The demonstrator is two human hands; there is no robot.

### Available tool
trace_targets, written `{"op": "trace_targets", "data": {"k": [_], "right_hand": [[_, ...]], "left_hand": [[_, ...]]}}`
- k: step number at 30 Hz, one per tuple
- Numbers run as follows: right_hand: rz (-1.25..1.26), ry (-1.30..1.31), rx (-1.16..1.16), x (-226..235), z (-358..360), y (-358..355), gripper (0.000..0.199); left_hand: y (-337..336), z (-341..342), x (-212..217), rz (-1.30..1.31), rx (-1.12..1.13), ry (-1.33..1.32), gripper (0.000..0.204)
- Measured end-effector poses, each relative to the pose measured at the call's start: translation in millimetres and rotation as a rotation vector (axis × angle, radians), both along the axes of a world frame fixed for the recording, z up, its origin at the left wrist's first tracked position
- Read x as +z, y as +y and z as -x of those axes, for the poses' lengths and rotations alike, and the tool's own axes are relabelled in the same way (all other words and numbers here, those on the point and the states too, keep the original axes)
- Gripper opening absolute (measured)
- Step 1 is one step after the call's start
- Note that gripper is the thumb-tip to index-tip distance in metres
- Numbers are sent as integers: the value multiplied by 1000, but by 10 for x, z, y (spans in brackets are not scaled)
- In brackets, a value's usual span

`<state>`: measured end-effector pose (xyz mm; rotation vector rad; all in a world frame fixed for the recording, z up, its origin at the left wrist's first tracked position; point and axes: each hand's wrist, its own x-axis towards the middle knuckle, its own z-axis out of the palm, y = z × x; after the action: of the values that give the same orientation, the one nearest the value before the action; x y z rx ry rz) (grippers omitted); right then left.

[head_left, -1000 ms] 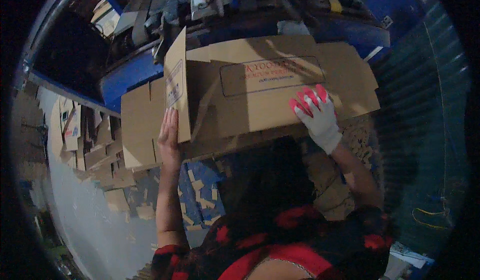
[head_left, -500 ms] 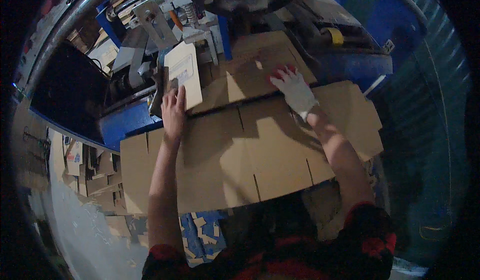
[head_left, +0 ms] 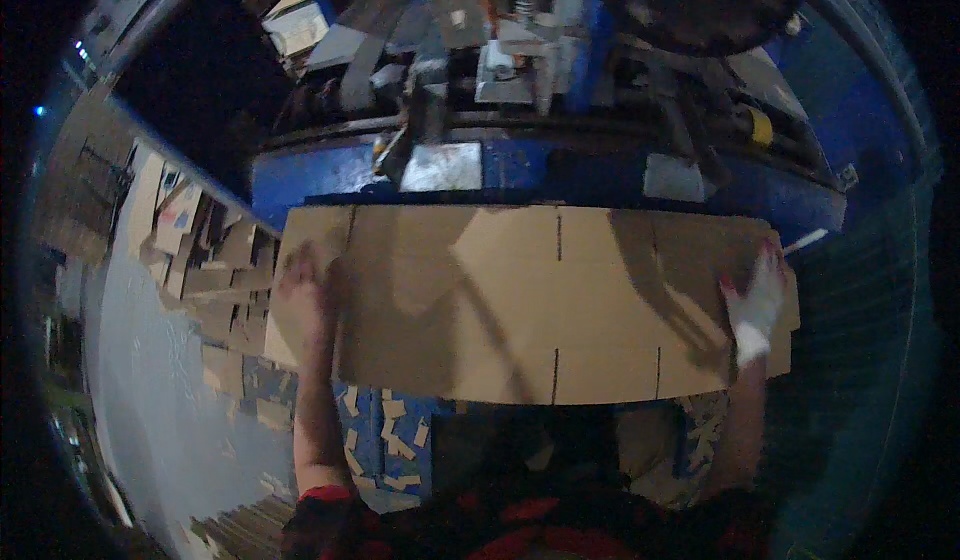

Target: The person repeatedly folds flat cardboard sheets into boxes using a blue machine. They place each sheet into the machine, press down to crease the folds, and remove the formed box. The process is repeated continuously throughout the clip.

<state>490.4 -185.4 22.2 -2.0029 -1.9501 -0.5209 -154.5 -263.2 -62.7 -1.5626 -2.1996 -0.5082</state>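
A long flat cardboard blank [head_left: 500, 310] with dark slots cut into its edges lies across the front of the blue machine. My bare left hand [head_left: 303, 278] rests on top of its left end, slightly blurred, with the fingers laid on the surface. At the right end, my right hand [head_left: 755, 305] wears a white glove with red fingertips. Its fingers stretch forward over the board and its thumb stands apart. Shadows of the machine and arms fall over the blank.
Behind the blank stands the blue machine [head_left: 560, 170] with metal plates, a spring and rollers. A dark wheel [head_left: 700, 0] hangs over its right side. Stacked cardboard pieces [head_left: 225, 250] lie on the left, and small scraps [head_left: 400, 440] lie below the blank.
Both hands have left the machine bed and moved apart to the blank's two ends. The smaller cardboard sheet and the pale printed card are no longer seen. My view has shifted left.
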Motion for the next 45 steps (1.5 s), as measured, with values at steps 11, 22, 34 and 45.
{"op": "trace_targets", "data": {"k": [11,22,34,45], "right_hand": [[-40,71,-957,-534,-1184,-1739,87],[-594,644,-220,534,-1241,-1839,68],[514,-231,587,267,1588,-1727,69],[82,-216,732,-14,1280,-1195,47]], "left_hand": [[-1388,366,182,306,285,-471,71],[-1455,343,793,-14,67,-967,67],[-1379,-749,201,-110,-487,-1102,42],[-730,-1117,551,-62,-707,-363,68]]}}
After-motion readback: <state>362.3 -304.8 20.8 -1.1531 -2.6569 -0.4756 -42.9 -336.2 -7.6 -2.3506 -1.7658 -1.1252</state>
